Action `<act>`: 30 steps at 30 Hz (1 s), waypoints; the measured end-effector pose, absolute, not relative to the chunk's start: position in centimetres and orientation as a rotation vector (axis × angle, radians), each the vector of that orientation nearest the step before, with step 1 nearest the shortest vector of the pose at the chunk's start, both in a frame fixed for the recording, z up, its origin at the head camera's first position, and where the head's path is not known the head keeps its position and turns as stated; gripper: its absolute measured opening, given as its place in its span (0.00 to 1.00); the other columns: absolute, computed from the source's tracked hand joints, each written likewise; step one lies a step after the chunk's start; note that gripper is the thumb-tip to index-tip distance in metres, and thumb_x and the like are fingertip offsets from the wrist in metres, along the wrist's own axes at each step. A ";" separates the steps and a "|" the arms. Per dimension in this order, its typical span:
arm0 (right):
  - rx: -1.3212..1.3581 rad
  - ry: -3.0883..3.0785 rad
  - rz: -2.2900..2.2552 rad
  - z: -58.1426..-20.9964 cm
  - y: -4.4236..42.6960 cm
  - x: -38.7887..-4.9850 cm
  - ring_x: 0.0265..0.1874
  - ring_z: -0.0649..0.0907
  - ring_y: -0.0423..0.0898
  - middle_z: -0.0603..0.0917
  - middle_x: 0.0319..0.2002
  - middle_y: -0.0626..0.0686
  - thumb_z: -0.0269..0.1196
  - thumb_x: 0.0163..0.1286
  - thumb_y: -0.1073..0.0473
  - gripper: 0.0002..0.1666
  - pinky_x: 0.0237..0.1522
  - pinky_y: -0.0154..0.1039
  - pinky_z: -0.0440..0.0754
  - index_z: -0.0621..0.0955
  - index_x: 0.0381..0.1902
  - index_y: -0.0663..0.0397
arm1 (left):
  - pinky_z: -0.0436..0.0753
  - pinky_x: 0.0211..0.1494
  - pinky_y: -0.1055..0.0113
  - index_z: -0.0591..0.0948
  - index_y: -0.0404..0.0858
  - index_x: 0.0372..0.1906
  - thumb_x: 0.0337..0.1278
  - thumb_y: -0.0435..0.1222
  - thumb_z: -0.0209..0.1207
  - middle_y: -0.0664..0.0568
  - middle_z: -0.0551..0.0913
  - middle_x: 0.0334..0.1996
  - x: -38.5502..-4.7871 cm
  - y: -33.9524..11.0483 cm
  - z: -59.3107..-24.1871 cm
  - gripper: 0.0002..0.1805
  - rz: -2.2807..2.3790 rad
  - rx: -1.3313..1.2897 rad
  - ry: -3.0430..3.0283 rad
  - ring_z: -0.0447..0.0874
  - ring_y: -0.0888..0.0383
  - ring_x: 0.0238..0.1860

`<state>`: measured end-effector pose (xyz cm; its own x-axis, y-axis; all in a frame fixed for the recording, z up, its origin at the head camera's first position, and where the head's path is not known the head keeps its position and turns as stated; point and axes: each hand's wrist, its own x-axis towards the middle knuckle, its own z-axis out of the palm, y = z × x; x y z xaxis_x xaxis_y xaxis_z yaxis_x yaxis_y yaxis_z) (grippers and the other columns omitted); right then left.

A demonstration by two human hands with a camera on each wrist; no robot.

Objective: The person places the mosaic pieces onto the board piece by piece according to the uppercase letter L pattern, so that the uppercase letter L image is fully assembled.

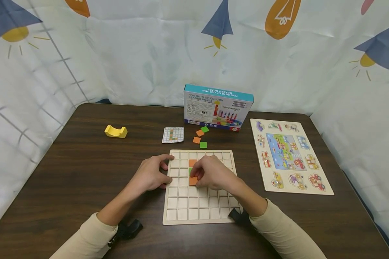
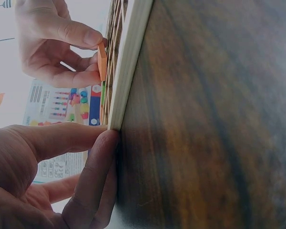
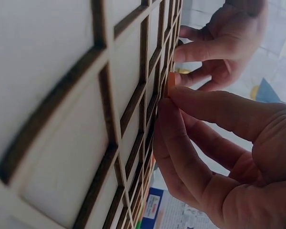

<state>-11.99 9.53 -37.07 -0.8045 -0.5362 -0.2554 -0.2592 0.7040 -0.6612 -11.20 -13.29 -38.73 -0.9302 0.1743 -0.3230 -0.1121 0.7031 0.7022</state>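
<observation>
A wooden grid board (image 1: 181,203) lies flat on the table. My left hand (image 1: 151,173) touches its left edge with thumb and fingertips, also seen close up in the left wrist view. Over the board's middle, my right hand (image 1: 214,173) pinches an orange square tile (image 2: 102,62) between thumb and fingers, slightly tilted at the grid surface. Farther up the same column sit another orange tile (image 1: 192,163) and a green tile (image 1: 190,171), the green one partly hidden by my right fingers. Behind the board lie loose green tiles (image 1: 203,145) and orange tiles (image 1: 196,140).
A small card (image 1: 173,135) with a coloured grid pattern lies behind the board. A toy box (image 1: 217,108) stands at the back. On the right is a vehicle puzzle board (image 1: 291,156); a yellow curved block (image 1: 116,132) sits at the left. The table (image 1: 68,187) is dark wood.
</observation>
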 end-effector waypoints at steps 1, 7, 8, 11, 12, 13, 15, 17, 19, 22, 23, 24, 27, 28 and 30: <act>-0.614 2.478 -0.870 -37.1 9.5 -12.0 0.30 0.81 0.42 0.86 0.29 0.48 0.78 0.54 0.68 0.12 0.35 0.35 0.81 0.90 0.36 0.54 | 0.87 0.25 0.66 0.77 0.41 0.70 0.48 0.26 0.72 0.42 0.79 0.44 -11.2 -13.3 -38.8 0.39 1.084 0.047 2.548 0.86 0.60 0.19; -0.600 2.474 -0.873 -37.1 9.5 -11.9 0.30 0.81 0.42 0.84 0.27 0.45 0.78 0.54 0.69 0.12 0.35 0.34 0.81 0.90 0.36 0.54 | 0.87 0.26 0.66 0.77 0.42 0.69 0.47 0.26 0.73 0.42 0.80 0.44 -11.3 -13.3 -38.8 0.39 1.075 0.038 2.552 0.86 0.60 0.19; -0.598 2.475 -0.872 -37.1 9.5 -12.0 0.30 0.81 0.42 0.84 0.27 0.45 0.78 0.54 0.69 0.12 0.34 0.34 0.81 0.90 0.36 0.54 | 0.87 0.26 0.66 0.77 0.42 0.69 0.48 0.26 0.73 0.42 0.80 0.44 -11.3 -13.3 -38.8 0.39 1.075 0.037 2.552 0.86 0.60 0.19; -0.591 2.474 -0.875 -37.1 9.5 -12.0 0.30 0.80 0.42 0.84 0.27 0.45 0.78 0.54 0.69 0.12 0.34 0.34 0.80 0.90 0.36 0.54 | 0.87 0.26 0.66 0.77 0.41 0.69 0.47 0.26 0.73 0.42 0.79 0.44 -11.2 -13.3 -38.8 0.39 1.084 0.033 2.552 0.85 0.60 0.19; -0.586 2.475 -0.873 -37.1 9.5 -12.0 0.30 0.81 0.42 0.84 0.27 0.44 0.78 0.54 0.69 0.12 0.34 0.34 0.81 0.90 0.37 0.54 | 0.87 0.26 0.66 0.77 0.41 0.69 0.47 0.26 0.73 0.42 0.79 0.44 -11.2 -13.3 -38.8 0.39 1.085 0.035 2.552 0.85 0.60 0.19; -0.583 2.475 -0.873 -37.0 9.5 -12.0 0.30 0.80 0.42 0.84 0.27 0.44 0.78 0.54 0.69 0.12 0.35 0.34 0.80 0.90 0.37 0.54 | 0.87 0.25 0.66 0.77 0.41 0.69 0.47 0.26 0.73 0.42 0.79 0.44 -11.2 -13.3 -38.8 0.39 1.088 0.035 2.551 0.85 0.60 0.19; -0.578 2.475 -0.871 -37.0 9.4 -12.0 0.30 0.81 0.42 0.84 0.27 0.44 0.78 0.54 0.69 0.12 0.35 0.35 0.81 0.90 0.37 0.53 | 0.88 0.25 0.66 0.77 0.41 0.69 0.47 0.26 0.73 0.42 0.79 0.44 -11.2 -13.2 -38.8 0.39 1.092 0.033 2.551 0.85 0.60 0.19; -0.576 2.477 -0.868 -36.9 9.4 -12.0 0.31 0.81 0.42 0.84 0.27 0.44 0.78 0.54 0.69 0.12 0.36 0.35 0.81 0.90 0.37 0.53 | 0.87 0.25 0.66 0.77 0.41 0.69 0.47 0.26 0.73 0.42 0.79 0.44 -11.3 -13.3 -38.8 0.39 1.090 0.034 2.554 0.85 0.60 0.19; -0.580 2.477 -0.869 -36.9 9.4 -12.0 0.31 0.81 0.42 0.85 0.28 0.44 0.78 0.54 0.69 0.12 0.36 0.35 0.81 0.90 0.37 0.53 | 0.87 0.25 0.66 0.77 0.41 0.69 0.47 0.26 0.73 0.42 0.79 0.44 -11.3 -13.3 -38.8 0.39 1.088 0.036 2.556 0.85 0.60 0.19; -0.586 2.482 -0.866 -36.8 9.5 -12.0 0.31 0.81 0.42 0.85 0.28 0.44 0.78 0.55 0.69 0.12 0.36 0.35 0.81 0.90 0.37 0.53 | 0.87 0.25 0.66 0.78 0.41 0.69 0.47 0.26 0.73 0.42 0.80 0.44 -11.3 -13.2 -38.7 0.39 1.081 0.038 2.561 0.85 0.60 0.19; -0.587 2.483 -0.866 -36.8 9.5 -12.0 0.31 0.81 0.42 0.85 0.28 0.44 0.78 0.55 0.69 0.12 0.36 0.35 0.81 0.90 0.37 0.53 | 0.87 0.25 0.66 0.78 0.41 0.69 0.47 0.26 0.73 0.42 0.80 0.44 -11.3 -13.2 -38.7 0.39 1.081 0.039 2.561 0.85 0.60 0.19; -0.591 2.487 -0.865 -36.8 9.5 -12.0 0.31 0.81 0.41 0.85 0.27 0.44 0.78 0.55 0.69 0.11 0.36 0.35 0.82 0.90 0.37 0.53 | 0.87 0.25 0.66 0.78 0.41 0.69 0.47 0.26 0.73 0.42 0.80 0.44 -11.3 -13.2 -38.7 0.39 1.082 0.040 2.561 0.85 0.60 0.19; -0.592 2.496 -0.863 -36.9 9.5 -12.0 0.30 0.81 0.41 0.85 0.28 0.44 0.78 0.55 0.69 0.11 0.36 0.34 0.82 0.90 0.36 0.53 | 0.87 0.25 0.66 0.78 0.41 0.69 0.47 0.26 0.72 0.42 0.80 0.43 -11.3 -13.3 -38.7 0.38 1.089 0.052 2.562 0.85 0.60 0.19; -0.590 2.496 -0.866 -36.9 9.5 -12.0 0.30 0.81 0.41 0.86 0.28 0.44 0.78 0.55 0.69 0.11 0.36 0.34 0.82 0.90 0.36 0.53 | 0.87 0.25 0.66 0.78 0.41 0.69 0.47 0.26 0.72 0.42 0.80 0.43 -11.3 -13.3 -38.7 0.38 1.090 0.055 2.563 0.85 0.61 0.19; -0.596 2.497 -0.869 -36.9 9.6 -12.0 0.30 0.81 0.41 0.86 0.28 0.45 0.78 0.54 0.69 0.11 0.35 0.34 0.81 0.90 0.36 0.53 | 0.87 0.25 0.66 0.78 0.41 0.69 0.46 0.26 0.72 0.43 0.80 0.43 -11.2 -13.3 -38.8 0.38 1.090 0.060 2.566 0.85 0.61 0.18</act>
